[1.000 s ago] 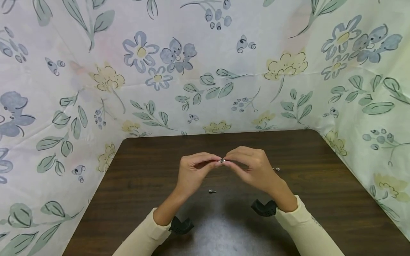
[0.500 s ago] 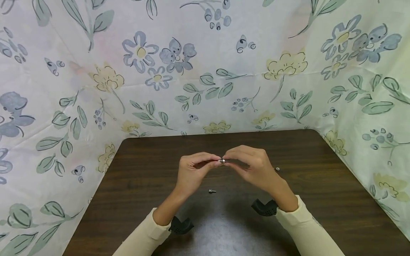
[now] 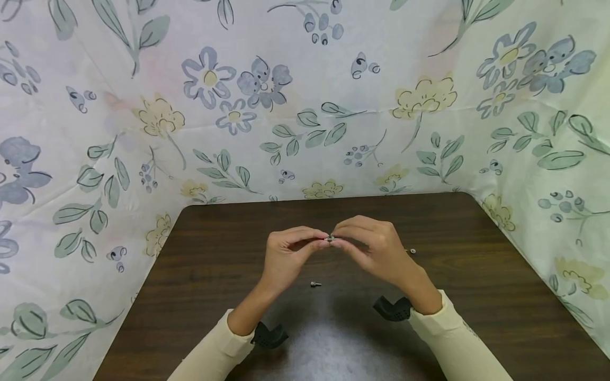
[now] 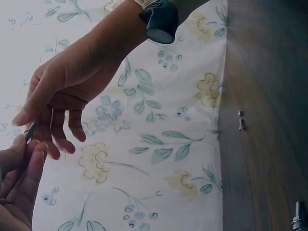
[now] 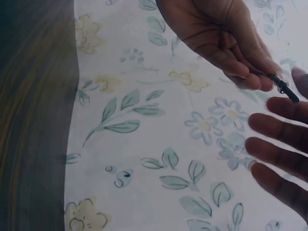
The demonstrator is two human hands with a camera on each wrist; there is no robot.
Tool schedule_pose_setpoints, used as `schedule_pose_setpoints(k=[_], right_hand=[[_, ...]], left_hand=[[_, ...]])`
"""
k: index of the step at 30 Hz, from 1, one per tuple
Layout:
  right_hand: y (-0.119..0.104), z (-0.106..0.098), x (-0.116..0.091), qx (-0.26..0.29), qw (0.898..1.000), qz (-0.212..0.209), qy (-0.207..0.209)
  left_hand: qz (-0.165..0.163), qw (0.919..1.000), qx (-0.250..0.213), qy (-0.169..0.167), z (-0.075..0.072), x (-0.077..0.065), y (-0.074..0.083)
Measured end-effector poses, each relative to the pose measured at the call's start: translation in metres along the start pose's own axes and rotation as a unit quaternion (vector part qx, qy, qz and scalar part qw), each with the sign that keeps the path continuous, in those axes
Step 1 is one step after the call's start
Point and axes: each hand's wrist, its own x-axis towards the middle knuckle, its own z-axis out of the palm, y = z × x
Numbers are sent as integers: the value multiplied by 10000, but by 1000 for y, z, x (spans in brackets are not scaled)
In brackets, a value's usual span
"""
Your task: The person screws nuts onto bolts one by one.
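Above the table, my left hand [image 3: 285, 259] pinches a small metal bolt [image 5: 288, 91] between thumb and fingertips. In the right wrist view its dark threaded end sticks out, with a shiny nut [image 5: 282, 87] partway along the shaft close to the left fingertips. My right hand [image 3: 374, 246] is at the threaded end. Its thumb and index finger stand apart on either side of the shaft, the other fingers extended and spread. The bolt's head is hidden in the left fingers. In the left wrist view the bolt [image 4: 30, 131] shows between both hands' fingertips.
Another bolt [image 3: 315, 284] lies on the dark wooden table [image 3: 229, 296] below the hands. A small nut [image 3: 413, 251] lies right of the right hand; the left wrist view shows a small screw-like piece [image 4: 242, 125] beside it. Floral cloth [image 3: 305, 159] encloses the table's back and sides.
My left hand keeps its pinch on the bolt. The right fingertips shift slightly around the threaded end, which shows more half a second ago than one second ago. The loose pieces stay put.
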Motion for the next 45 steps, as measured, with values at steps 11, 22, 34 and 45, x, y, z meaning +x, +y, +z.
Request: schedule_pose_setpoints(k=[11,22,34,45], right_hand=[[-1,-1,1,46,9997,-250,31],[0,1,-2,36,9999,-24,-93],[-1,-2,2,133,9998,-125,95],[-1,-1,3,188,9995,-242,66]], left_hand=[[-65,10000,-57,9,0,0,0],[-9,10000,-30,-37,1,-1,-1],[13,10000,-19,7,-1,1,0],[-28,9999,-103,3,0,1,1]])
